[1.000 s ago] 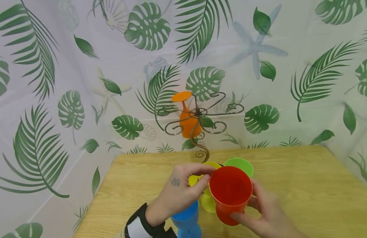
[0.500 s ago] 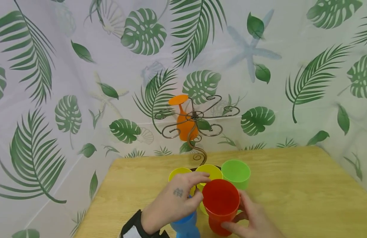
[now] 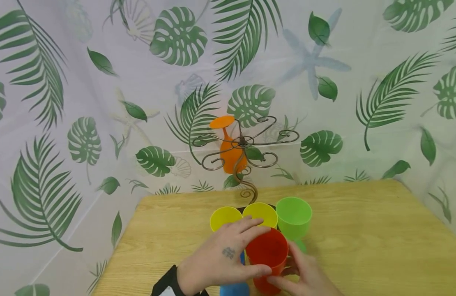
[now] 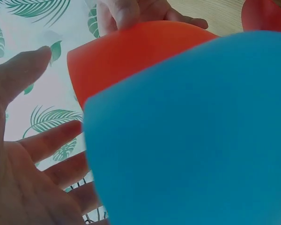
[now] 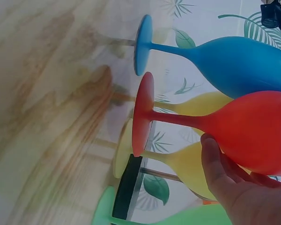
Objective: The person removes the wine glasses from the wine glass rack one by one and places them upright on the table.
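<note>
My right hand (image 3: 305,275) grips a red plastic goblet (image 3: 266,246) by its bowl, thumb in front and fingers behind. In the right wrist view its foot is level with the feet of the neighbouring goblets, right at the tabletop. My left hand (image 3: 220,259) arches beside the red rim, and in the left wrist view its fingers (image 4: 51,140) are spread and grasp nothing. A blue goblet (image 5: 243,65) stands close to the red one, partly hidden below my left hand in the head view. Behind stand two yellow goblets (image 3: 259,213) and a green goblet (image 3: 293,218).
A curled metal goblet rack (image 3: 242,142) rises at the back of the wooden table (image 3: 361,230), its dark base (image 5: 127,187) among the goblets. An orange goblet (image 3: 231,158) hangs upside down on it. Leaf-patterned cloth (image 3: 324,111) covers the walls behind.
My right hand has brought the red goblet down, toward me and slightly left. My left hand has followed, its fingers spreading over the rim. More of the yellow and green goblets shows.
</note>
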The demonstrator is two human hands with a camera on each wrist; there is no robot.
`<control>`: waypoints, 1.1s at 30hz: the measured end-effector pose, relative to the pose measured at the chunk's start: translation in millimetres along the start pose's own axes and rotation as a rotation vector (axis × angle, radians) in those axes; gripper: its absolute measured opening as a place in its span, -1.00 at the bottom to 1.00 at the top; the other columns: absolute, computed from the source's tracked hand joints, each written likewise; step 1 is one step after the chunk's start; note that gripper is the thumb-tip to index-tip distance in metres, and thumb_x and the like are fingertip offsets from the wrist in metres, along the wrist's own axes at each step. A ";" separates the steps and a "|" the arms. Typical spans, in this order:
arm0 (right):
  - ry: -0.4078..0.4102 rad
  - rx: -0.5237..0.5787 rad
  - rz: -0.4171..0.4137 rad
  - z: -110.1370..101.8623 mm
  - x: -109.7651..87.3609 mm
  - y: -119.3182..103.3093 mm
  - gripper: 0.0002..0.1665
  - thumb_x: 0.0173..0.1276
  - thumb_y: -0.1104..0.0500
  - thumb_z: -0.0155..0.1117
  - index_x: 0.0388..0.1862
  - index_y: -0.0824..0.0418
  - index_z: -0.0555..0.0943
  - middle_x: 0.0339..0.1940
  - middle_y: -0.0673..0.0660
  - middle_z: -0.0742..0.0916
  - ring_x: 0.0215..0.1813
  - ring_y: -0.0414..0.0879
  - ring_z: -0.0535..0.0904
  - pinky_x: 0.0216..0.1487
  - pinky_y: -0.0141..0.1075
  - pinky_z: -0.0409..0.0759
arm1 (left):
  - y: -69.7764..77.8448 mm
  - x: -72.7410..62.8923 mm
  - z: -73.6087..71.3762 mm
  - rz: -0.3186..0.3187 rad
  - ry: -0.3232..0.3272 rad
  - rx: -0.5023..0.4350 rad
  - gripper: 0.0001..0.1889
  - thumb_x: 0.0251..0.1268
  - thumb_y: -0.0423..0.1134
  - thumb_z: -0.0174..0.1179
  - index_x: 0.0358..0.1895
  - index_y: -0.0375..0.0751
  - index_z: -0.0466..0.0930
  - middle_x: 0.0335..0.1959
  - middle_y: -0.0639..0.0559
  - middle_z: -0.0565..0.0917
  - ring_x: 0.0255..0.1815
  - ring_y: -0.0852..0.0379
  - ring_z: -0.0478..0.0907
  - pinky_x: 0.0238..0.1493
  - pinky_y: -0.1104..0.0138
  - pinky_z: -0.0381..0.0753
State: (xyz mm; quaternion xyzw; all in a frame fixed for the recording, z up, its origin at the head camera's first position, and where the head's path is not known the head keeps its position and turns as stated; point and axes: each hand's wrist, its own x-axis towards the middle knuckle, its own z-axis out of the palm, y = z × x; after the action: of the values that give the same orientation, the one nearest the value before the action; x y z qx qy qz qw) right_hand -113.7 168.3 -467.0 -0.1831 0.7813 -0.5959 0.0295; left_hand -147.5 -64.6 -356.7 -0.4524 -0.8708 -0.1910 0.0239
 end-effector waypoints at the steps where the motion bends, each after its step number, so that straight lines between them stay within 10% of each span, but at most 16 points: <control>1: -0.001 -0.002 0.011 1.0 1.3 1.1 -0.15 0.36 0.10 0.46 0.46 0.35 0.25 0.29 0.39 0.59 0.00 -0.13 0.72 -0.08 -0.30 0.76 | -1.2 -0.2 0.4 -0.005 -0.007 0.004 -0.32 0.30 0.27 0.29 0.43 0.12 0.46 0.47 0.05 0.47 0.48 -0.01 0.41 0.38 -0.03 0.50; 17: -0.051 0.071 0.174 6.0 13.2 9.2 -0.02 0.35 0.01 0.46 0.56 0.30 0.16 0.38 0.38 0.55 0.15 0.11 0.67 0.02 -0.19 0.75 | -6.4 2.7 10.4 -0.022 -0.119 0.086 -0.35 0.40 0.17 0.25 0.47 0.04 0.43 0.53 0.05 0.40 0.59 -0.05 0.26 0.40 -0.21 0.42; 33: -0.100 0.098 0.128 3.3 9.7 19.1 -0.09 0.44 0.05 0.37 0.58 0.31 0.14 0.38 0.40 0.54 0.13 0.09 0.69 0.04 -0.23 0.74 | -4.8 7.4 15.4 -0.060 -0.202 0.058 -0.36 0.46 0.16 0.17 0.49 -0.04 0.41 0.56 -0.01 0.35 0.58 -0.01 0.26 0.42 -0.19 0.40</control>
State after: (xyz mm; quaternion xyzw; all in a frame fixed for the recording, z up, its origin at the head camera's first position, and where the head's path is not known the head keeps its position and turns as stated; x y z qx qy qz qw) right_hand -126.7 166.4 -484.2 -0.1609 0.7589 -0.6204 0.1155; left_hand -153.7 -55.8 -370.8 -0.4423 -0.8870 -0.1200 -0.0566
